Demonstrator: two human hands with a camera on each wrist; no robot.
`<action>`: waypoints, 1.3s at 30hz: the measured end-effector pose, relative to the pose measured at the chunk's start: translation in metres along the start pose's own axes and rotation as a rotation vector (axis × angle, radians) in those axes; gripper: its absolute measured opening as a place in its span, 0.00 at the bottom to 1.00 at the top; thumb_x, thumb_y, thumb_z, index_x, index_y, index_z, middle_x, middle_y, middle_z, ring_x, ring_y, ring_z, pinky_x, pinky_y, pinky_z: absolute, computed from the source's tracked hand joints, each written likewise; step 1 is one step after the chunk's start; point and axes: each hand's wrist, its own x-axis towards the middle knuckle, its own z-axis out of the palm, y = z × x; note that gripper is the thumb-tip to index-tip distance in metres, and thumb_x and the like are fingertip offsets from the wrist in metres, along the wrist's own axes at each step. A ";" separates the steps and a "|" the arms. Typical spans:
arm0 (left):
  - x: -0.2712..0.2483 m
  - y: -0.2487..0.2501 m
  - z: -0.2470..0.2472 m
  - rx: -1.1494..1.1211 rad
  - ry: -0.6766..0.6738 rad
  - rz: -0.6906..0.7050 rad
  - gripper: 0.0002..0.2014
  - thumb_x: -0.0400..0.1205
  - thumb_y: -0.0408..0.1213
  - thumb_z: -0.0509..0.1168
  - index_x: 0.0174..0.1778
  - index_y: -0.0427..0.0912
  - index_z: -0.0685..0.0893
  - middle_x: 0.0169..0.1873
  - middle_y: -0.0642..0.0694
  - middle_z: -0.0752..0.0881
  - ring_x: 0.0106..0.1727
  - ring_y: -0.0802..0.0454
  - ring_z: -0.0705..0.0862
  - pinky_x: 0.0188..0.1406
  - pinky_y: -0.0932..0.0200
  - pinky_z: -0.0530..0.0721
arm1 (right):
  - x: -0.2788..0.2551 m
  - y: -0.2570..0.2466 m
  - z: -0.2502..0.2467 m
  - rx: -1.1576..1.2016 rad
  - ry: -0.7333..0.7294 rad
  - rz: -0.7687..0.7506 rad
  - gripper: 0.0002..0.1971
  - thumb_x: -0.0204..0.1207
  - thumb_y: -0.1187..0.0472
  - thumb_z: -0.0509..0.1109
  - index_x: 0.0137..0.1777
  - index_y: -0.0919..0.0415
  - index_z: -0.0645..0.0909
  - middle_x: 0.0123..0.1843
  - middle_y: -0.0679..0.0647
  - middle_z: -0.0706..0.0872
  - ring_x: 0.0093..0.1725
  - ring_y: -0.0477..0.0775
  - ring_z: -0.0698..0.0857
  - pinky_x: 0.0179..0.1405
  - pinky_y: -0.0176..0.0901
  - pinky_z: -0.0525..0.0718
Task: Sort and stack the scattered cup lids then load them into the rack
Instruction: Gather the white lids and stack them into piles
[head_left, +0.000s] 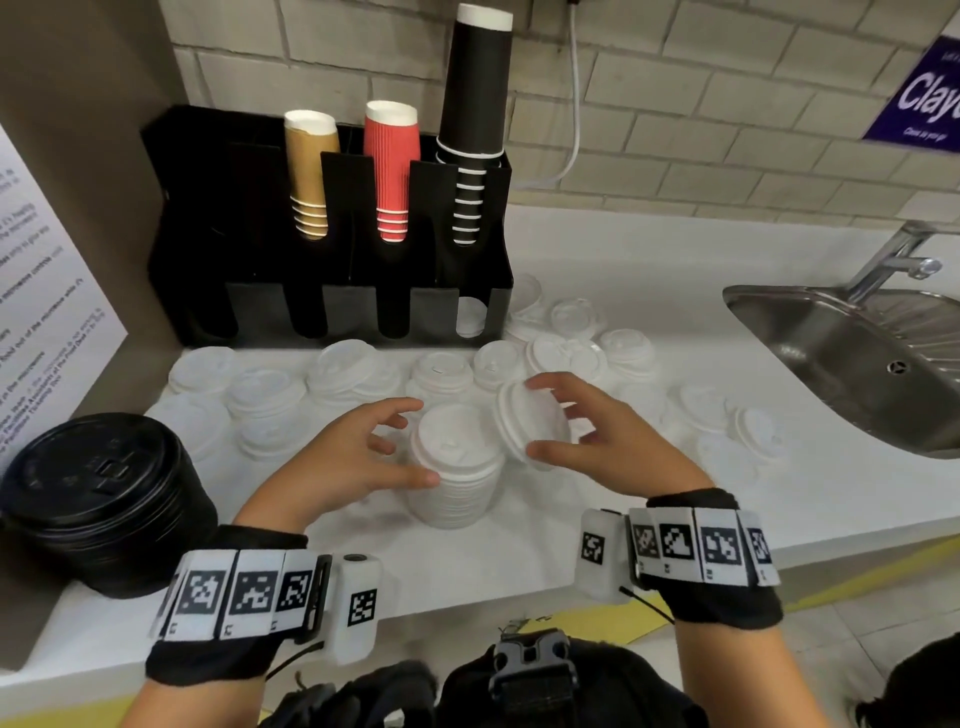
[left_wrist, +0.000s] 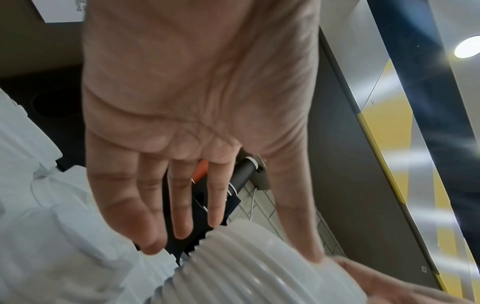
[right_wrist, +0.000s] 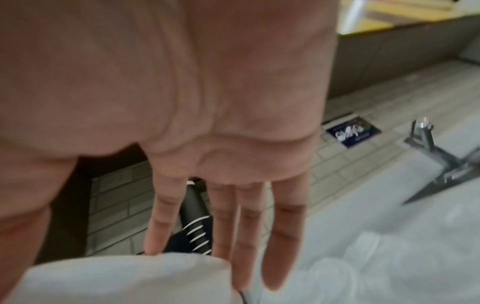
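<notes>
With the left hand (head_left: 358, 451) spread and only its thumb touching the tall white lid stack (head_left: 453, 470) near the counter's (head_left: 649, 270) front edge, the right hand's (head_left: 592, 431) fingers, clamped on tilted lids (head_left: 519, 421), could topple it.

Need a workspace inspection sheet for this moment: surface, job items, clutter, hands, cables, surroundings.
Surface: white counter, loose white lids strewn across it.
Job's things: tall white lid stack at centre; black lid stack at left; black rack behind, holding tan, red and black cups.
Clutter: nothing seen.
Grippers: left hand touches the white stack's side, thumb on its rim; right hand holds a tilted white lid.
Cables: white cable down the wall.
Surroundings: steel sink, tap, brick wall, purple sign.
</notes>
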 end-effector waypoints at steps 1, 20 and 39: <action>-0.001 0.000 0.000 -0.002 -0.009 -0.003 0.40 0.63 0.43 0.84 0.70 0.65 0.75 0.61 0.61 0.77 0.60 0.58 0.79 0.48 0.58 0.85 | 0.002 -0.002 0.006 0.046 -0.010 -0.033 0.26 0.70 0.50 0.77 0.66 0.34 0.73 0.68 0.41 0.76 0.64 0.43 0.77 0.53 0.35 0.80; 0.003 0.000 0.007 -0.016 -0.002 0.015 0.31 0.66 0.40 0.83 0.62 0.65 0.79 0.55 0.59 0.84 0.55 0.57 0.83 0.38 0.69 0.81 | 0.023 -0.014 0.050 0.033 -0.072 -0.190 0.22 0.71 0.51 0.78 0.66 0.40 0.80 0.64 0.45 0.74 0.64 0.40 0.74 0.55 0.27 0.72; 0.008 0.011 0.001 -0.071 0.124 0.030 0.23 0.70 0.49 0.76 0.61 0.63 0.82 0.58 0.58 0.83 0.54 0.57 0.85 0.43 0.62 0.79 | 0.038 0.059 -0.056 -0.188 0.214 0.240 0.24 0.76 0.47 0.72 0.70 0.50 0.76 0.68 0.54 0.77 0.66 0.55 0.79 0.58 0.40 0.74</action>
